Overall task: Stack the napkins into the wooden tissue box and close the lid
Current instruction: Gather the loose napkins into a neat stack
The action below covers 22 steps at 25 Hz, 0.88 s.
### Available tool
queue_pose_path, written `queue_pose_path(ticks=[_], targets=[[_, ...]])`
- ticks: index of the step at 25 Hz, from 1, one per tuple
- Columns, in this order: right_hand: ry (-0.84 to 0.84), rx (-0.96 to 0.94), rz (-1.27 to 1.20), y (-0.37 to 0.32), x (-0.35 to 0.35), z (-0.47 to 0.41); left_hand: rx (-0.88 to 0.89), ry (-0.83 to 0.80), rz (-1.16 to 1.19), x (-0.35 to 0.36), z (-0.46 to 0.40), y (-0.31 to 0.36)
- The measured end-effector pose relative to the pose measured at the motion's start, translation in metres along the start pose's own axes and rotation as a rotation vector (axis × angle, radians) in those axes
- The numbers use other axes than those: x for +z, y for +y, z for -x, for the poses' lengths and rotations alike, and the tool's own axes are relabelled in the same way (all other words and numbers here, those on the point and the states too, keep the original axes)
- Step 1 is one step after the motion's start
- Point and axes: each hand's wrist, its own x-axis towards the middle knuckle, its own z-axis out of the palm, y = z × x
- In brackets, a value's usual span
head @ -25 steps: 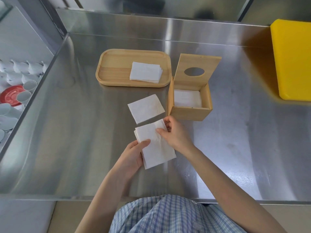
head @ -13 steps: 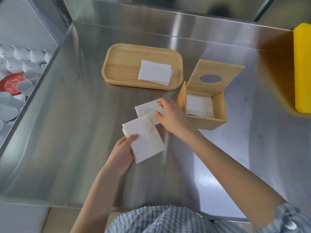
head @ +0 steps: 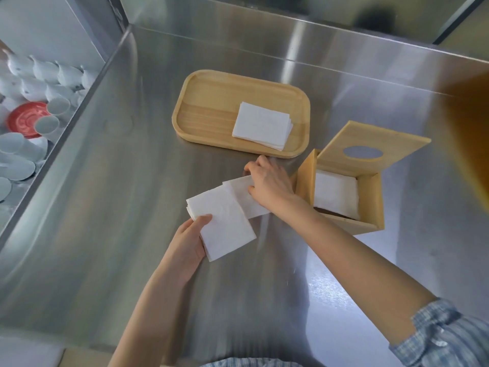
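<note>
My left hand (head: pixel 188 243) holds a small stack of white napkins (head: pixel 225 223) just above the steel counter. My right hand (head: pixel 268 182) grips the far edge of a single loose napkin (head: pixel 244 198) lying beside that stack. To the right stands the wooden tissue box (head: pixel 370 210), its lid (head: pixel 370 152) with an oval hole tilted up and open. White napkins (head: pixel 334 193) lie inside it. Another napkin pile (head: pixel 262 125) rests on the wooden tray (head: pixel 209 112) behind.
The steel counter (head: pixel 132 207) has a raised back wall and a left edge. Below it on the left sit several white cups (head: pixel 42 75) and a red plate (head: pixel 25 119). A blurred yellow-brown shape (head: pixel 468 128) fills the right edge.
My right hand left the held stack, reached forward to the loose napkin and took hold of its edge. The view swung left, so the box and tray now sit further right.
</note>
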Motion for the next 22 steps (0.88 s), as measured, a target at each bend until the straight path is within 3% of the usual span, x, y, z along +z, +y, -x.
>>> queue_pose_path(ticks=[11, 22], targets=[[-0.016, -0.024, -0.083, -0.003, -0.017, 0.011, 0.036, -0.031, -0.019, -0.001, 0.007, 0.003], [0.303, -0.064, -0.588, 0.003, -0.08, 0.123, 0.095, -0.114, -0.075, 0.016, 0.051, -0.017]])
